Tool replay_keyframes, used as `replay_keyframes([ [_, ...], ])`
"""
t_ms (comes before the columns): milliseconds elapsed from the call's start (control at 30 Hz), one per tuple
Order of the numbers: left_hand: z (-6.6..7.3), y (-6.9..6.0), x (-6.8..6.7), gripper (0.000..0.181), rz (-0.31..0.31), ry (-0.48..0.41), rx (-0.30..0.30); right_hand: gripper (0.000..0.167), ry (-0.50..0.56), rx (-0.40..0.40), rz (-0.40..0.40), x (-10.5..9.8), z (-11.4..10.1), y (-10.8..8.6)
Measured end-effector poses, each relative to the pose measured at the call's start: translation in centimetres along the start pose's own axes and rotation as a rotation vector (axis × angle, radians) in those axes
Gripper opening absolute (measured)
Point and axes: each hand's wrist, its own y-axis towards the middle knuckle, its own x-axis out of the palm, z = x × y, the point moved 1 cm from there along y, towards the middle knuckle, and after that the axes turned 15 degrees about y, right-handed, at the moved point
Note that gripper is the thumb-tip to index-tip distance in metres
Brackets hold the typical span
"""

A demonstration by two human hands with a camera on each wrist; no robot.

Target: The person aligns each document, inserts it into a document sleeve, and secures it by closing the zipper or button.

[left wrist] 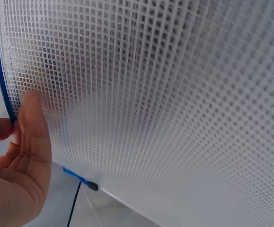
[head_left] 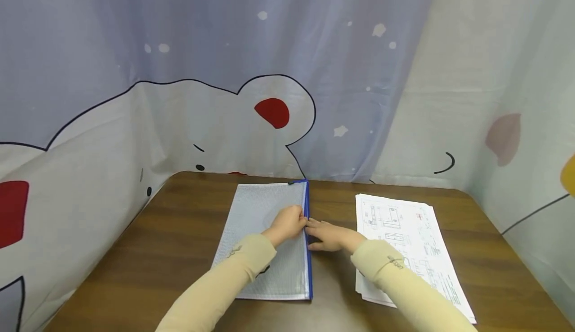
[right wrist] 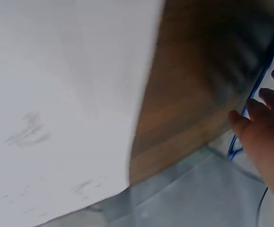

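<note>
A mesh zipper pouch (head_left: 280,267) with a blue zipper edge (head_left: 309,272) lies on the wooden table. My left hand (head_left: 287,222) is over its right side and pinches the blue-trimmed edge between thumb and fingers. In the left wrist view the left hand (left wrist: 25,165) grips that edge, and the mesh (left wrist: 141,94) fills most of the picture. My right hand (head_left: 330,235) lies just right of the pouch, fingers extended, fingertips at the blue edge. The right wrist view shows the right hand (right wrist: 267,118) with its fingers spread along the edge.
A stack of printed sheets with technical drawings (head_left: 420,242) lies on the right of the table, partly under the right sleeve (head_left: 404,277). The brown table (head_left: 148,252) ends at a patterned curtain (head_left: 215,127) behind. A dark-tipped zipper pull (left wrist: 92,185) hangs at the pouch's far end.
</note>
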Motion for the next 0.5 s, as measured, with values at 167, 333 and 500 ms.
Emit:
replay_keyframes([
  [167, 0.5, 0.4, 1.1, 0.011, 0.01, 0.084, 0.047, 0.048, 0.049, 0.002, 0.077, -1.9, 2.0, -2.2],
  [333, 0.9, 0.0, 2.4, 0.008, 0.071, 0.14, 0.082, 0.042, 0.068, 0.075, 0.186, -3.7, 4.4, -4.7],
  [500, 0.5, 0.3, 3.8, 0.007, 0.077, 0.259, 0.098, 0.042, 0.14, 0.143, 0.394, -5.5, 7.1, -7.7],
])
